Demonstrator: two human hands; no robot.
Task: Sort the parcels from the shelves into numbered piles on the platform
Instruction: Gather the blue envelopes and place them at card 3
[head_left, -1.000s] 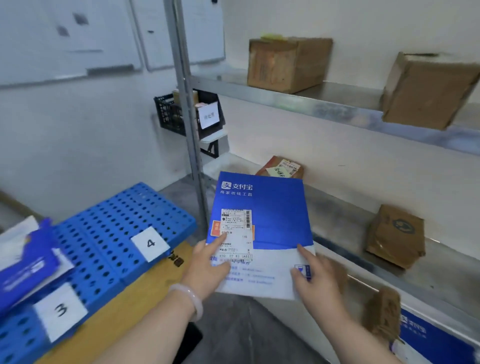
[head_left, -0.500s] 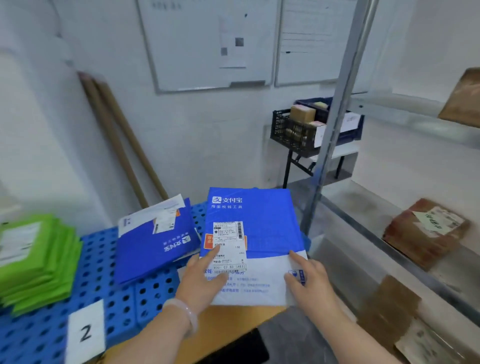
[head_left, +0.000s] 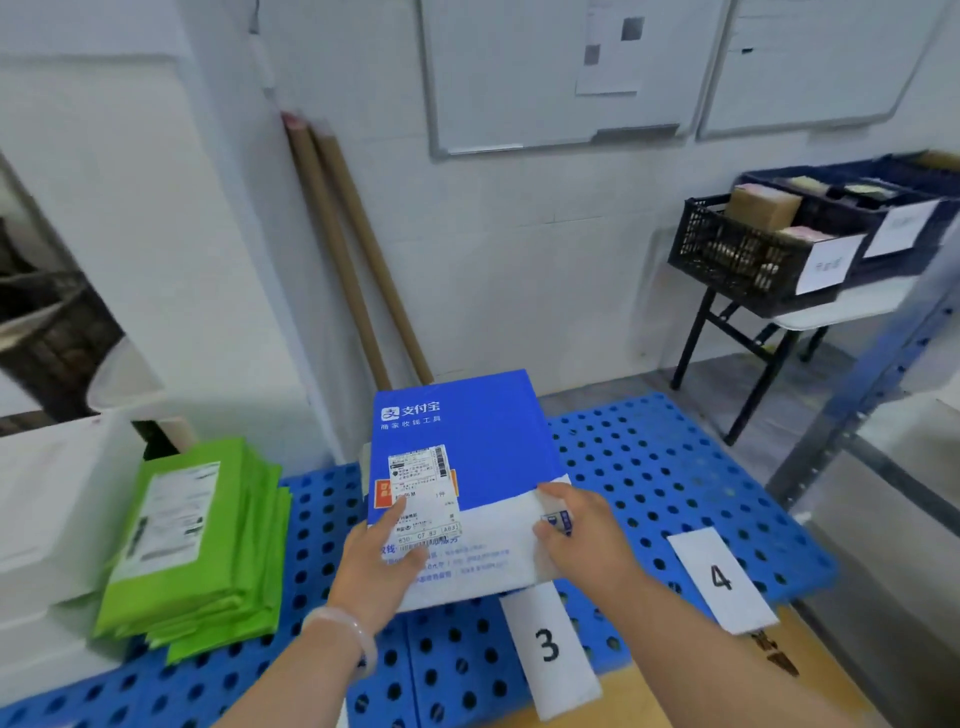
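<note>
- Both hands grip the blue and white parcel (head_left: 462, 483) by its near white edge: the left hand (head_left: 382, 569) clamps the left corner with the thumb pressed on top near the shipping label (head_left: 423, 493), and the right hand (head_left: 582, 535) pinches the right corner, fingers over the top face.
- That parcel sits over the blue perforated platform (head_left: 675, 467), behind the card marked 3 (head_left: 548, 647). Whether it is already resting on a pile or just above it cannot be told; something pale shows at its far left edge.
- A stack of green parcels (head_left: 202, 540) lies on the platform to the left, well apart. The card marked 4 (head_left: 722, 577) lies to the right.
- Likely risks from here:
  - The near edge overhangs card 3, so setting it down could cover or nudge the card.
  - A slick mailer let go unevenly may slide off whatever is beneath it.
  - Drift right would blur the line with spot 4.
</note>
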